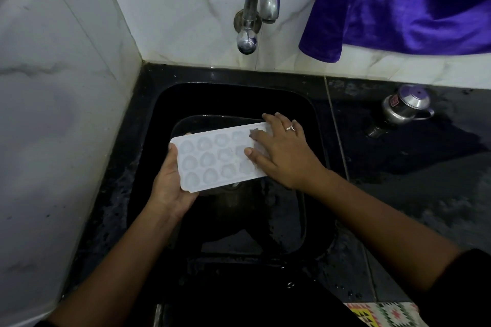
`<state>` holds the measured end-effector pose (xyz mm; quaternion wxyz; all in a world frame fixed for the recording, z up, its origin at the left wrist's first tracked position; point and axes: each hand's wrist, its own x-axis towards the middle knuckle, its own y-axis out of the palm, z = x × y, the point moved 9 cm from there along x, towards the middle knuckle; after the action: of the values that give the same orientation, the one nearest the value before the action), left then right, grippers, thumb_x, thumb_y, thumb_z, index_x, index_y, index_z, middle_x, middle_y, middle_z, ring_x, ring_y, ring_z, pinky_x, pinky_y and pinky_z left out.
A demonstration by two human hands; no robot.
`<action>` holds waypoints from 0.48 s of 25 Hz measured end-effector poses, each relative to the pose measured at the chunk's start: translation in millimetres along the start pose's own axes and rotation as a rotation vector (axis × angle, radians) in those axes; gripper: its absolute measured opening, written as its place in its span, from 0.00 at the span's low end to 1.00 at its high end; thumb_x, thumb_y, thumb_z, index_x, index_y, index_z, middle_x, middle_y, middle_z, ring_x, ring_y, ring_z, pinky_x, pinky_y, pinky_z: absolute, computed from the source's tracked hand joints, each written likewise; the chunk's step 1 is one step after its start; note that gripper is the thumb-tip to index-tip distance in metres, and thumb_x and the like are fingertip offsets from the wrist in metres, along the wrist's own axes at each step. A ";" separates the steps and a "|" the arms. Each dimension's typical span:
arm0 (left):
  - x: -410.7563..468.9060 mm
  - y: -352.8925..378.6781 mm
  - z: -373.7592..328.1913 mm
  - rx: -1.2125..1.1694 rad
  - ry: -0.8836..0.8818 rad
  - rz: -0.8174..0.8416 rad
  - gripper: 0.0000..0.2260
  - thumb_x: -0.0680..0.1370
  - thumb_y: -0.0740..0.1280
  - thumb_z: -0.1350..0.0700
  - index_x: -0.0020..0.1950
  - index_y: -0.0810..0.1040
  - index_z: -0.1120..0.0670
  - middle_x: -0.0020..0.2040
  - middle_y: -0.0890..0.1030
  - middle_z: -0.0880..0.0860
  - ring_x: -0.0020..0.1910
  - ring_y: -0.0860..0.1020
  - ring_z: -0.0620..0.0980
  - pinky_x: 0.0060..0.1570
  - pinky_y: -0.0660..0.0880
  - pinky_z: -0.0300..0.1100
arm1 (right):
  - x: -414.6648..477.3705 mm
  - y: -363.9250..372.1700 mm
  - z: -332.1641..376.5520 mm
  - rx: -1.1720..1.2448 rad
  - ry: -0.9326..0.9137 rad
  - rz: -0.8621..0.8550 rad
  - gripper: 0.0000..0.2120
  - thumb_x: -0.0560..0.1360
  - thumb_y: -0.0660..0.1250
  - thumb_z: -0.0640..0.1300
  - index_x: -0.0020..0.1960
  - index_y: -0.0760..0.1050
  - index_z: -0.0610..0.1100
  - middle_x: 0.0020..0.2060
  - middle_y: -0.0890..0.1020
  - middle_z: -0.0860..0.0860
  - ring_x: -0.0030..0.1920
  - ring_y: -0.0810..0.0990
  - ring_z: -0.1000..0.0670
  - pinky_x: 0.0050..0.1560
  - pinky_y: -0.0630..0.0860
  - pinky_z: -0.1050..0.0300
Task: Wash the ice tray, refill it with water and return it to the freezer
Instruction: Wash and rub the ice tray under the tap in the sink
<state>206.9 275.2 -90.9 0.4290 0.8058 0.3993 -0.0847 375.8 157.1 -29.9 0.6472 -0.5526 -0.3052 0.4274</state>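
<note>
over the black sink (148, 141), in the one head view, the white ice tray (212, 158) is held level above the basin, its rows of moulded cells facing up. the left hand (170, 188) has its grip closed on the tray's near-left corner, thumb on the short edge and fingers under the base. the right hand (281, 151) lies flat and spread on the tray's right end, fingers draped over the far edge, so its grip is on the tray by pressing and rubbing, not by clamping; a ring shows on one finger. no sponge or cloth is visible under that hand.

the tap (261, 5) sits on the tiled wall behind and above the basin, and no stream of water shows from its spout. whether the cells hold water or ice is too hazy to tell. the sink walls and the dark desk (398, 194) to the right look wet. a small steel pot (405, 107) stands on that desk, well apart from the tray, and a purple cloth (411, 2) hangs at the top right.

judging from this, the task sits in its first part: the tray is at the sink and being hand-washed. rinsing, refilling under the tap, and carrying it back to the freezer, which is out of sight, all seem left to do.
</note>
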 end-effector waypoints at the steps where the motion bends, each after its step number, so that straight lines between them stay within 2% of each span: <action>1: 0.3 -1.8 -1.7 -0.001 0.002 -0.004 0.24 0.88 0.53 0.41 0.57 0.87 0.49 0.64 0.85 0.57 0.60 0.86 0.58 0.48 0.85 0.56 | -0.1 -0.6 -2.1 -0.003 -0.011 -0.001 0.30 0.81 0.45 0.68 0.73 0.71 0.56 0.81 0.60 0.42 0.82 0.53 0.38 0.79 0.49 0.30; 4: 0.7 0.8 1.0 0.017 -0.007 0.021 0.26 0.88 0.53 0.41 0.51 0.90 0.47 0.61 0.87 0.55 0.58 0.86 0.57 0.47 0.85 0.54 | 2.6 0.0 -3.5 0.016 0.025 -0.011 0.29 0.81 0.46 0.67 0.71 0.72 0.55 0.81 0.61 0.42 0.81 0.54 0.38 0.78 0.50 0.29; 6: 2.4 -1.8 1.1 0.024 0.007 0.009 0.24 0.88 0.53 0.41 0.55 0.88 0.47 0.63 0.86 0.55 0.59 0.86 0.57 0.48 0.85 0.55 | 1.1 6.6 0.7 -0.003 0.004 0.015 0.30 0.81 0.46 0.66 0.73 0.71 0.51 0.81 0.60 0.41 0.81 0.54 0.38 0.79 0.49 0.30; 8: 3.3 -5.5 -1.2 0.032 0.016 0.011 0.22 0.88 0.53 0.41 0.61 0.84 0.49 0.66 0.84 0.56 0.62 0.85 0.58 0.50 0.85 0.57 | -0.2 5.4 -0.7 -0.018 -0.028 0.013 0.27 0.82 0.48 0.63 0.74 0.70 0.54 0.81 0.59 0.42 0.82 0.54 0.37 0.79 0.48 0.30; 9: 3.3 -6.0 -0.1 0.042 0.011 0.023 0.22 0.88 0.53 0.41 0.61 0.84 0.49 0.66 0.84 0.56 0.62 0.84 0.59 0.51 0.85 0.57 | 0.9 1.8 -3.2 -0.006 -0.018 0.001 0.26 0.82 0.48 0.62 0.73 0.71 0.55 0.81 0.60 0.42 0.82 0.54 0.37 0.79 0.48 0.30; 12: 3.7 -4.0 2.3 0.063 0.009 0.032 0.25 0.88 0.53 0.41 0.52 0.89 0.47 0.64 0.85 0.55 0.61 0.85 0.58 0.56 0.84 0.58 | 3.5 3.3 0.2 0.013 0.004 0.022 0.29 0.80 0.46 0.62 0.71 0.73 0.51 0.81 0.60 0.41 0.81 0.54 0.37 0.79 0.48 0.30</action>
<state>207.0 276.8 -96.5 0.4028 0.8255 0.3856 -0.0868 376.5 160.3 -33.4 0.6468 -0.5523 -0.2950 0.4353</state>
